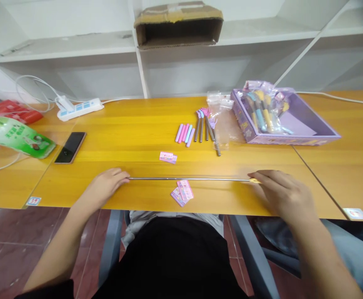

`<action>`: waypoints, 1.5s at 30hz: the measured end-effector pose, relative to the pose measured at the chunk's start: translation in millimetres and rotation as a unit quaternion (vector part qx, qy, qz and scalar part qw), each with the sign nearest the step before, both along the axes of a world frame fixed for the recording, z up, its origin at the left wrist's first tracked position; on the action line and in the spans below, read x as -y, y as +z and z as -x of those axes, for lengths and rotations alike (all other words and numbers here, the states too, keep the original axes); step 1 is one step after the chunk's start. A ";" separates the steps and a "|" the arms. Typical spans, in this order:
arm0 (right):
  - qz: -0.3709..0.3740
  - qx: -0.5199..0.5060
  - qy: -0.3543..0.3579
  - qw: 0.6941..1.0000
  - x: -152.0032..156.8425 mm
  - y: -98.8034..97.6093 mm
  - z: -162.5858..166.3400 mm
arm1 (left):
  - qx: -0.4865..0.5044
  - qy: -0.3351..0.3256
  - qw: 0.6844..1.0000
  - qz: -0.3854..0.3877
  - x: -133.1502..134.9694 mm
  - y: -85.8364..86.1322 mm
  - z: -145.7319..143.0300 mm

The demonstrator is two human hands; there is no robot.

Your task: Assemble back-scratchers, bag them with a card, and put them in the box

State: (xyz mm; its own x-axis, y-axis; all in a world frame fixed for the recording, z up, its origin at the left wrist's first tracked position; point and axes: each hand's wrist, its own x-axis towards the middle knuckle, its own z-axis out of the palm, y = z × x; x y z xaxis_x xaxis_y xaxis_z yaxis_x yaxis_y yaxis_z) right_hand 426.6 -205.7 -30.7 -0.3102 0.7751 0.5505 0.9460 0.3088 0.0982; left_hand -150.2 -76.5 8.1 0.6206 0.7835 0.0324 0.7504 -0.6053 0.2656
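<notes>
A thin metal telescopic back scratcher [187,179], drawn out long, lies level across the front of the desk between my hands. My left hand [108,185] pinches its left tip. The fingers of my right hand [285,195], slightly blurred, close on its yellow end [255,180], whose shape they partly hide. Just below the rod are small pink and purple printed cards [186,190], overlapping. More cards [168,156] lie above it. Farther back are several pastel sleeves [185,133] in a row, beside short metal back scratchers [206,124] with pink, blue and purple claw heads.
A purple box [287,139] with bagged yellow and blue items stands at back right, clear plastic bags [225,120] beside it. On the left are a phone [71,148], a green bottle [22,136] and a power strip [80,109]. A cardboard box [178,27] sits on the shelf.
</notes>
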 end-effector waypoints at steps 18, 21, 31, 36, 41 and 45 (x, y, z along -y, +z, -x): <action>0.093 -0.038 -0.162 0.982 17.5 -30.7 -37.6 | 0.002 -0.004 0.999 0.043 -8.5 -8.5 29.5; 0.139 -0.037 -0.198 0.970 16.7 -27.1 -27.9 | 0.007 -0.019 1.000 -0.019 -6.5 -14.2 29.0; 0.134 0.020 -0.131 0.982 -2.4 -15.1 34.5 | -0.024 -0.127 0.977 -0.171 5.1 -24.9 -23.8; 0.099 0.068 -0.069 0.990 -17.3 -4.1 66.9 | -0.021 -0.142 0.968 -0.208 12.4 -26.9 -57.9; 0.045 0.069 -0.031 0.996 -24.8 13.4 116.7 | 0.004 -0.135 0.969 -0.209 26.8 -23.9 -98.6; 0.054 0.045 0.048 0.996 -19.1 20.4 167.8 | 0.034 -0.162 0.973 -0.161 41.4 -32.9 -133.8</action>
